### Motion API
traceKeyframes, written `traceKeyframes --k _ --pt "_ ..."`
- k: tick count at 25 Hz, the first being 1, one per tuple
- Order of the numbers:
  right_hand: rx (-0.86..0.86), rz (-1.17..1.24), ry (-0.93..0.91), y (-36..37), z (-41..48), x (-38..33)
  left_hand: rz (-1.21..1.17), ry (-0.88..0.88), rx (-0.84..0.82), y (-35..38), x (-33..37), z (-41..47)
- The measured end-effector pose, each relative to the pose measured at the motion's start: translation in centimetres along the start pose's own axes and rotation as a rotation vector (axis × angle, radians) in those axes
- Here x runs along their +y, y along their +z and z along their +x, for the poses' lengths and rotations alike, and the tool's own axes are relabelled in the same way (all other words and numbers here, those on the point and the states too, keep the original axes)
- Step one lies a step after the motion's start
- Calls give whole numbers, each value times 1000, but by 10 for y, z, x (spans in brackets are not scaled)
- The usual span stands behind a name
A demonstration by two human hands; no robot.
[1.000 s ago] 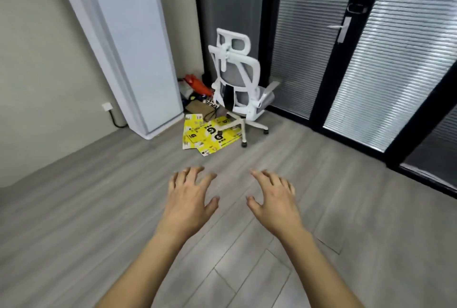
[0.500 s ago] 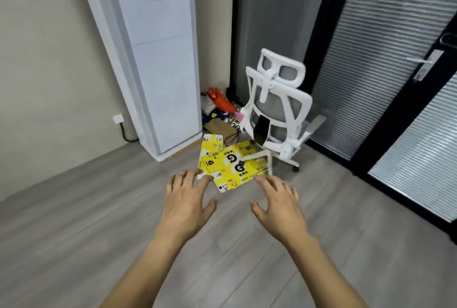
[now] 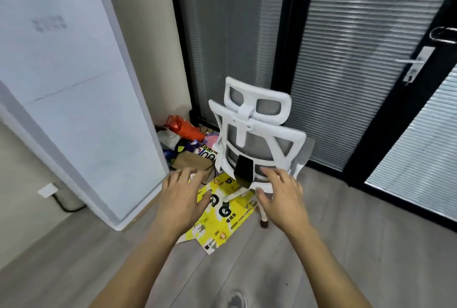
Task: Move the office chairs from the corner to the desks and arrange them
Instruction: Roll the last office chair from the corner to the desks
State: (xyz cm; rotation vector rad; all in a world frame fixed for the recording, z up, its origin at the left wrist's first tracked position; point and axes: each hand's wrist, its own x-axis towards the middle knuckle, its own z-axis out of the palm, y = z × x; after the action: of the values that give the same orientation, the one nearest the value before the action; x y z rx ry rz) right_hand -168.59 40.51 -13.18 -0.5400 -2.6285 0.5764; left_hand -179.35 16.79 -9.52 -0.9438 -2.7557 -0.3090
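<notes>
- Grey plank flooring (image 3: pixel 346 245) is noted; the white office chair (image 3: pixel 257 139) is parked in the corner, back turned outward (presumably stored).
- Left hand (image 3: pixel 181 202) and right hand (image 3: pixel 284 200) are held apart, fingers spread, nothing gripped, evidently readied for the backrest.

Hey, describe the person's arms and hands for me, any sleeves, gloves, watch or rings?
Both are bare. The left hand and right hand wear no gloves, and no rings show on them. The left forearm and right forearm carry no sleeve, watch or bracelet as far as the frame's lower edge.
</notes>
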Motion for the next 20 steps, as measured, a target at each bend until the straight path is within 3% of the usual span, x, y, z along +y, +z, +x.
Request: traceKeyframes --k 7,11,15,20 --pt "-1 -42 103 55 193 43 -29 83 -119 67 -53 208" --pt "7 -123 193 78 268 66 -161 173 -131 108 -74 304" --pt "-33 -250 349 113 300 78 -164 287 -161 160 -104 392" --pt "209 -241 488 137 294 74 -261 489 -203 213 -143 466"
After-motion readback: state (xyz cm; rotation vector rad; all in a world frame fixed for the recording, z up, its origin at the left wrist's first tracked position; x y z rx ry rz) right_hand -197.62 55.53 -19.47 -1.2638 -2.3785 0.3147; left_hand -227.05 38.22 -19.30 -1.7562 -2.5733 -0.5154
